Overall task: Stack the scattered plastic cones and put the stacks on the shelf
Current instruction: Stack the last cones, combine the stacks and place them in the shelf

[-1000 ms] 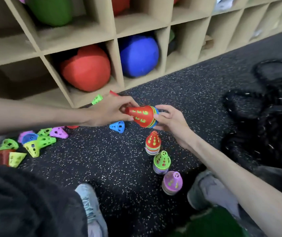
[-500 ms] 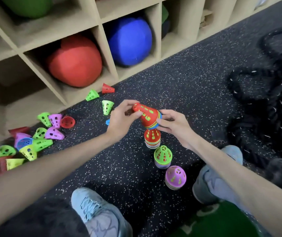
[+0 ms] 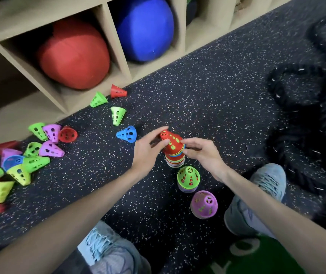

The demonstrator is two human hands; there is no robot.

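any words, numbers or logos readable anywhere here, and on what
No text can be read in full.
Green mat at the bottom edge: pale letter-like marks, one perhaps "O", cut off and too blurred to read.
Cones, including the red-topped stack between the hands: only cut-out holes, no lettering.
Shelf, red ball, blue ball, shoes: no label or brand visible.
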